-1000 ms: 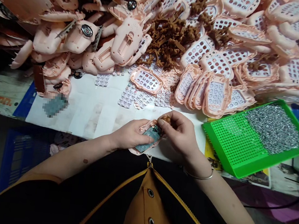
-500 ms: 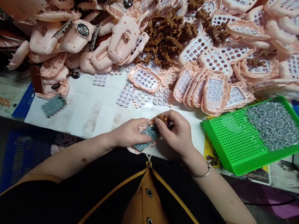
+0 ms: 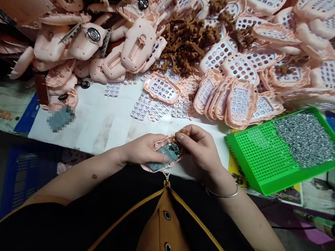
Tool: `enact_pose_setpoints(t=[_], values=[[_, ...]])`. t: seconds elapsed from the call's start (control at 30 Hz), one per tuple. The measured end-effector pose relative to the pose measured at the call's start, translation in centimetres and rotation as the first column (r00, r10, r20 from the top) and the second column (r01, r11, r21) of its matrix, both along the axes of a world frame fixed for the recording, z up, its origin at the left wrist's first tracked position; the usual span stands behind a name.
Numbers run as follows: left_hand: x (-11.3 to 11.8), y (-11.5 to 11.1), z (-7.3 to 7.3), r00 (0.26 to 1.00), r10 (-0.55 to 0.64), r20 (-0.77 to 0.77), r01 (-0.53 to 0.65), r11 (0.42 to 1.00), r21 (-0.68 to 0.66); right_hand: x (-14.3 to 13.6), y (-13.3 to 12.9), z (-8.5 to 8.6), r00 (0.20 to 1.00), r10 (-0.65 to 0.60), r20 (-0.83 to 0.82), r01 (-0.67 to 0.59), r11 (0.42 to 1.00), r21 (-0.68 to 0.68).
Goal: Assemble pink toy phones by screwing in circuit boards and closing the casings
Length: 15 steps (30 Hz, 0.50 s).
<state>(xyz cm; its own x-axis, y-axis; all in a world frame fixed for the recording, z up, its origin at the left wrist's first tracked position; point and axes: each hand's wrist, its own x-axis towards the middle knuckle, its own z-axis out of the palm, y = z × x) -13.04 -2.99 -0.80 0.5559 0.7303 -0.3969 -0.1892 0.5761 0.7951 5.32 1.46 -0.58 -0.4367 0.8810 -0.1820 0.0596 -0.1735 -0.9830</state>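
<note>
My left hand (image 3: 146,149) grips a pink plastic shell (image 3: 146,166) near the table's front edge, thumb pressed on the dark green board (image 3: 165,157) lying in it. Thin wires show at the board's upper right end. At that end my right hand (image 3: 200,145) pinches a small brown piece (image 3: 184,132) between thumb and fingers. The piece is mostly hidden by the fingers. Beyond the hands lie a pink shell with a keypad (image 3: 162,88) and several loose white keypads (image 3: 141,107).
Brown parts (image 3: 185,43) are heaped at the back centre, between piles of pink shells (image 3: 138,45). A green tray (image 3: 249,171) of small metal screws stands at the right. A tool (image 3: 325,225) shows at the lower right edge. Blue crate (image 3: 16,181) below left.
My right hand has shifted slightly right, off the board, uncovering more of its wired end. A tool has appeared at the lower right edge.
</note>
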Motion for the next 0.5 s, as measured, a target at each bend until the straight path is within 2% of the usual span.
enact_pose_setpoints(t=[0.07, 0.2, 0.3, 0.43, 0.5], values=[[-0.07, -0.03, 0.08, 1.000, 0.004, 0.020, -0.004, 1.000, -0.031, -0.07, 0.09, 0.06, 0.997, -0.005, -0.082, -0.008, 0.987, -0.158], [-0.14, 0.00, 0.15, 0.999, 0.016, 0.033, -0.015, 0.998, -0.057, 0.20, 0.17, -0.22, 0.988, 0.010, -0.155, -0.043, 0.977, -0.207], [-0.14, 0.01, 0.11, 0.999, 0.018, 0.040, -0.016, 0.999, -0.041, 0.33, 0.10, -0.54, 0.990, 0.021, -0.142, -0.045, 0.984, -0.172], [0.05, 0.08, 0.37, 0.999, 0.036, 0.016, -0.036, 0.999, 0.002, 0.01, 0.24, -0.59, 1.000, -0.026, -0.008, 0.026, 0.999, -0.034], [0.19, 0.14, 0.60, 0.999, 0.051, 0.005, -0.050, 0.999, -0.015, -0.06, 0.46, -0.46, 1.000, -0.002, -0.010, 0.001, 0.998, -0.061]])
